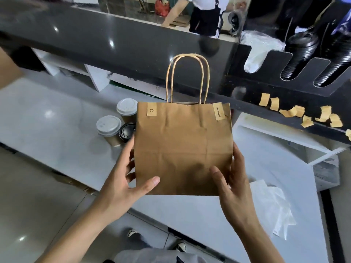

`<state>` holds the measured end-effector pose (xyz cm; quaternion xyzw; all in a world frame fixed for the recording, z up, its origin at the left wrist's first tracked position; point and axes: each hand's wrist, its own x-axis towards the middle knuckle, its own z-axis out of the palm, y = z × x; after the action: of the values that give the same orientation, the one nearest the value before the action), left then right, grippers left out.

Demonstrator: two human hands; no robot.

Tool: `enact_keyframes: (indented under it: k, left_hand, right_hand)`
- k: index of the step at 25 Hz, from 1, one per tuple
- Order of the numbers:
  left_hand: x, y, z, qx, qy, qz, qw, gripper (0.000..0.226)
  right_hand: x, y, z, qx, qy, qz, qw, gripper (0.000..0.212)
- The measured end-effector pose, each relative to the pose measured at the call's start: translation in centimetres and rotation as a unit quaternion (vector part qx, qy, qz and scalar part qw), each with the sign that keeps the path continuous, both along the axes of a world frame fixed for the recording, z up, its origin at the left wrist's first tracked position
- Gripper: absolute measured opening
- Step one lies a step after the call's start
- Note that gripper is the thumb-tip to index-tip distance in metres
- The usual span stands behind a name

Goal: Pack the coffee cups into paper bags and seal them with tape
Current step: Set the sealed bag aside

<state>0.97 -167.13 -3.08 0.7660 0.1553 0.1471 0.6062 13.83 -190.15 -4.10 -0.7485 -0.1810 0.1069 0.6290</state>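
A brown paper bag (pixel 182 147) with twisted handles (pixel 187 78) stands upright above the white counter. Two tape strips close its top edge, one at the left (pixel 151 112) and one at the right (pixel 219 111). My left hand (pixel 125 179) grips the bag's lower left side, thumb across the front. My right hand (pixel 233 185) grips the lower right side the same way. Behind the bag on the left stand two coffee cups with white lids (pixel 126 109) (pixel 109 128) and one with a black lid (pixel 126 132). The bag's contents are hidden.
Several cut tape pieces (pixel 303 112) hang along the dark shelf edge at the right. Stacks of black lids (pixel 300 54) and white lids (pixel 254 52) sit in a holder above. White tissue paper (pixel 271 204) lies on the counter (pixel 47 114). A person stands beyond the dark bar top.
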Motion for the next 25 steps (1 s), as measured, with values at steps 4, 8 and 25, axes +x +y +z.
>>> enact_keyframes:
  k: [4,8,25]
  left_hand:
    - [-3.2,2.7,0.3,-0.014,-0.007,0.063,0.998,0.102]
    - [-7.0,5.3,0.7,-0.033,-0.007,0.129,0.991,0.102]
    - [-29.2,19.3,1.4,-0.041,0.033,0.361,0.931,0.105]
  right_hand:
    - [-0.4,4.2,0.2,-0.008,-0.001,0.064,0.998,0.068]
    - [-1.9,9.4,0.9,-0.002,-0.009,0.124,0.992,0.069]
    - [-17.3,33.8,1.7,0.010,0.028,0.359,0.933,0.068]
